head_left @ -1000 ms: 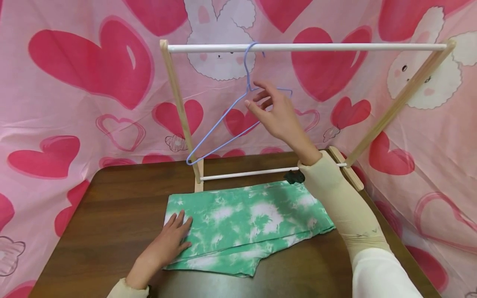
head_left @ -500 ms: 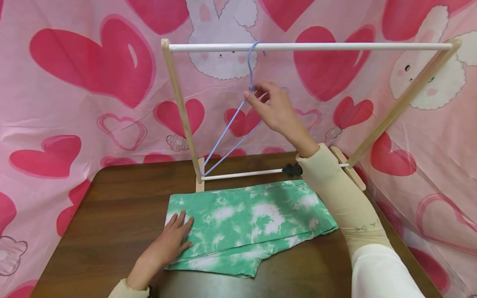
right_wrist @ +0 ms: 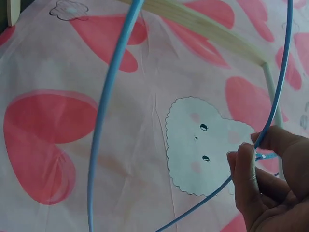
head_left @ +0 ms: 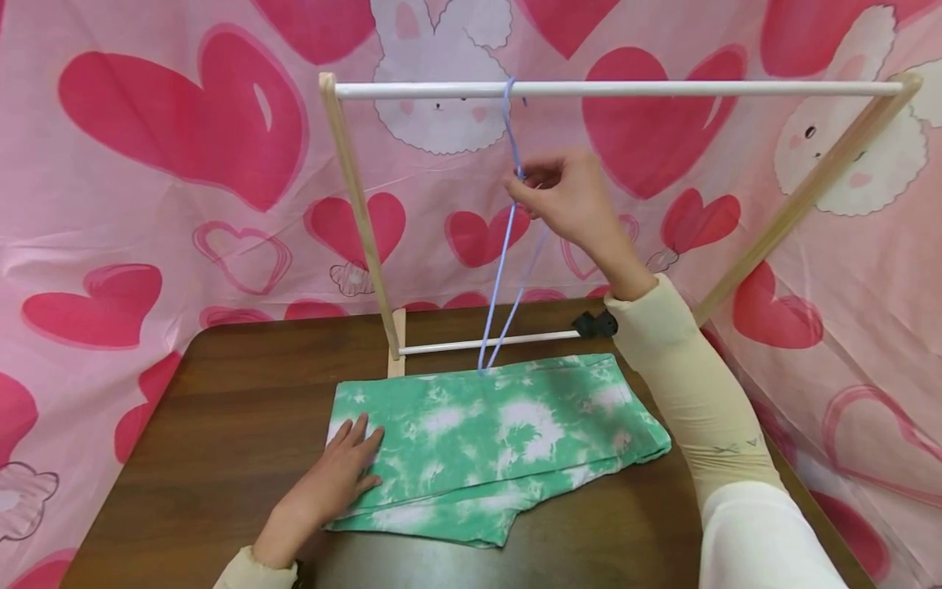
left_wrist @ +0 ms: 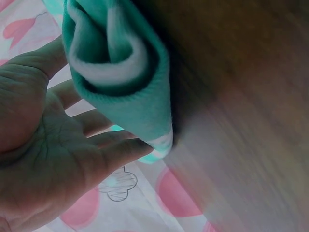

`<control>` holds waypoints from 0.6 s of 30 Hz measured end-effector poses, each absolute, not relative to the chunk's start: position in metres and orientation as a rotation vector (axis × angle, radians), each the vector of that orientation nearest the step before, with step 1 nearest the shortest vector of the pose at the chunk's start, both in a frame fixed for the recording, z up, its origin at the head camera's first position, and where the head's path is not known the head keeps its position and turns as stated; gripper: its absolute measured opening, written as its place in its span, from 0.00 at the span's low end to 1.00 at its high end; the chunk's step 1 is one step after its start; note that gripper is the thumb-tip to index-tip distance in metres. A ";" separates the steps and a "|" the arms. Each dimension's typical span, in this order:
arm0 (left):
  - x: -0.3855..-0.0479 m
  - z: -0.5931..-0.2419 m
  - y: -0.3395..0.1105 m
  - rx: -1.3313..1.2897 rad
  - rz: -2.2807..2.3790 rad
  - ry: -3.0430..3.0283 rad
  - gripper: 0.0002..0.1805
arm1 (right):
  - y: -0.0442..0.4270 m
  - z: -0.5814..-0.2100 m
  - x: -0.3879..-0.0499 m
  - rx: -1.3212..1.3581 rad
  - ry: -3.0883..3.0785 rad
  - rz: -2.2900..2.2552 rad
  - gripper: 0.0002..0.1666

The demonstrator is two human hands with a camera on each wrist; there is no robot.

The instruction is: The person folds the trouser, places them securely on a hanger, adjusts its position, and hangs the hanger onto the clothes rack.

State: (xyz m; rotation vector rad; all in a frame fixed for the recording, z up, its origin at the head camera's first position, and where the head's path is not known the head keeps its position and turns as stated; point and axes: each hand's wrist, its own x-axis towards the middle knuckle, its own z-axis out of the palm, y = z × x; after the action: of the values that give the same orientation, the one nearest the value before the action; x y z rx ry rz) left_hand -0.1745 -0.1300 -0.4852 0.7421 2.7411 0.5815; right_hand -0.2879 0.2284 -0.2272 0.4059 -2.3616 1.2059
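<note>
A blue wire hanger (head_left: 498,282) hooks over the white top rail (head_left: 662,88) of a small clothes rack, turned nearly edge-on in the head view. My right hand (head_left: 570,196) pinches it at the neck, just under the hook; the right wrist view shows thumb and fingertips on the blue wire (right_wrist: 99,125). Green and white tie-dye cloth (head_left: 471,433), folded into a long strip, lies on the table before the rack. My left hand (head_left: 342,470) rests with spread, straight fingers on its left end. In the left wrist view the cloth's rolled fold (left_wrist: 120,101) lies over those fingers.
The rack has wooden posts (head_left: 361,217) and a thin white lower bar (head_left: 445,347) behind the cloth. A black object (head_left: 594,325) shows beside my right sleeve. The brown table (head_left: 221,425) reaches back to a pink heart-patterned curtain (head_left: 243,164).
My right hand has closed on the hanger's neck and moved slightly right. The hanger has swung from side-on to nearly edge-on. The left hand and cloth stay put.
</note>
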 end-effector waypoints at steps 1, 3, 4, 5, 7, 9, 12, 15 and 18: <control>-0.175 -0.486 -0.130 0.749 0.581 2.745 0.38 | 0.228 -0.226 -0.287 0.395 -2.356 1.237 0.16; -0.176 -0.487 -0.131 0.754 0.578 2.751 0.38 | 0.228 -0.225 -0.286 0.374 -2.341 1.282 0.16; -0.176 -0.487 -0.131 0.754 0.578 2.751 0.38 | 0.227 -0.224 -0.286 0.366 -2.330 1.300 0.16; -0.176 -0.488 -0.131 0.752 0.578 2.751 0.38 | 0.227 -0.224 -0.285 0.359 -2.325 1.313 0.16; -0.176 -0.488 -0.132 0.749 0.580 2.751 0.38 | 0.227 -0.223 -0.284 0.354 -2.315 1.324 0.16; -0.176 -0.488 -0.132 0.747 0.586 2.751 0.38 | 0.227 -0.222 -0.284 0.359 -2.306 1.333 0.16; -0.176 -0.489 -0.133 0.747 0.589 2.751 0.38 | 0.227 -0.222 -0.283 0.378 -2.296 1.331 0.16; -0.176 -0.489 -0.133 0.744 0.588 2.749 0.38 | 0.226 -0.221 -0.282 0.406 -2.246 1.336 0.15; -0.176 -0.490 -0.133 0.740 0.583 2.746 0.38 | 0.226 -0.219 -0.280 0.428 -2.194 1.340 0.14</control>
State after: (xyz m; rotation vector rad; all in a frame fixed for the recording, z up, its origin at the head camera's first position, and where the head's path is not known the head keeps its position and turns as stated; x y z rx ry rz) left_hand -0.1765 -0.1334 -0.4895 0.7401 2.7456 0.5833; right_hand -0.2797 0.2257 -0.2191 0.4284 -2.1940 1.3404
